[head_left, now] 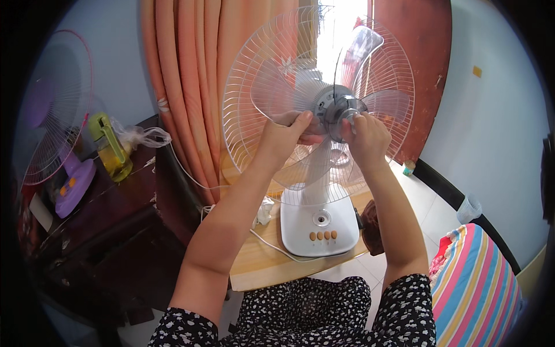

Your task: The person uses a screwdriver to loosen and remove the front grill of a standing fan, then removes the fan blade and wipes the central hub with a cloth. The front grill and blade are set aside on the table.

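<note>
A white table fan (pixel 341 217) stands upright in front of me, its clear blades (pixel 390 107) bare at the front and its white wire rear grille (pixel 236 124) behind them. My left hand (pixel 292 130) pinches the edge of a blade just left of the grey hub, thumb in front. At the hub, the closed fingers of my right hand (pixel 369 137) are on the round grey spinner nut (pixel 351 115); the fingers partly cover it. Several orange buttons (pixel 323 236) line the front of the base.
The fan rests on a light wooden table (pixel 254 274) with a white cord. On a dark cabinet at left are a purple fan (pixel 75 179) and a green-lidded jug (pixel 111 150). An orange curtain (pixel 191 87) hangs behind; a striped cushion (pixel 480 283) is at lower right.
</note>
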{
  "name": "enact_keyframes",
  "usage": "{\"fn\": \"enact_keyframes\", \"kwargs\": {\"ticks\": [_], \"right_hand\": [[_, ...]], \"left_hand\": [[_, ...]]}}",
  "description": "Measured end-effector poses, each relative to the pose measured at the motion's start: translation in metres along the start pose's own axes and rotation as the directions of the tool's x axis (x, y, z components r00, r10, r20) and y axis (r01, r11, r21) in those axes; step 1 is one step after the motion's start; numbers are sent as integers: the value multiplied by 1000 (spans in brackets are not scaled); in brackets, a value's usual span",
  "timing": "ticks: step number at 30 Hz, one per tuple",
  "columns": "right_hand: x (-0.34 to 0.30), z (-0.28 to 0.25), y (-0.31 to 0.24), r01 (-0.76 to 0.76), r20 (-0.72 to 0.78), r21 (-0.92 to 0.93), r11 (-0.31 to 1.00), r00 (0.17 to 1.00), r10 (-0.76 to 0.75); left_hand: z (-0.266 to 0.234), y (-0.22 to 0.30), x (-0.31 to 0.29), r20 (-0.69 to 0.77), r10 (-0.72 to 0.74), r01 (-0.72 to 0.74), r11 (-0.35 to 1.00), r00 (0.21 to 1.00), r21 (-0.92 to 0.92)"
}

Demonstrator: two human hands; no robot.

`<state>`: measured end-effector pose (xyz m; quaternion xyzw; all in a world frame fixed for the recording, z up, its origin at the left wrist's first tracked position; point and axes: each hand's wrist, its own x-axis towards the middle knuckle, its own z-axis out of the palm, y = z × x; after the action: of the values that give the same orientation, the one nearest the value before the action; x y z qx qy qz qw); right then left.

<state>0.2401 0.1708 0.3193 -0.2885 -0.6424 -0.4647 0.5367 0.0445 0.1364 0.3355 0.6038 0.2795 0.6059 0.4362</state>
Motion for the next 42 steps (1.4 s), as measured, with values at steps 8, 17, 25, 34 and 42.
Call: {"fn": "enact_keyframes", "kwargs": {"ticks": [8, 17, 25, 34, 42], "right_hand": [[-3, 7, -25, -389, 101, -35, 920, 915, 391], [27, 4, -71, -870, 143, -89, 485, 470, 871], [10, 30, -55, -766, -195, 3, 643, 630, 752], [-3, 34, -38, -571, -203, 155, 806, 780, 592], [-2, 33, -23, -448, -168, 166, 878, 865, 473]], "left_hand": [[5, -25, -5, -80, 93, -102, 988, 992, -113], [0, -48, 8, 24, 159, -158, 985, 987, -65], [15, -61, 8, 20, 205, -204, 977, 979, -56], [18, -53, 6, -4, 181, -181, 983, 983, -18], [19, -49, 4, 2, 139, -138, 989, 990, -49]]}}
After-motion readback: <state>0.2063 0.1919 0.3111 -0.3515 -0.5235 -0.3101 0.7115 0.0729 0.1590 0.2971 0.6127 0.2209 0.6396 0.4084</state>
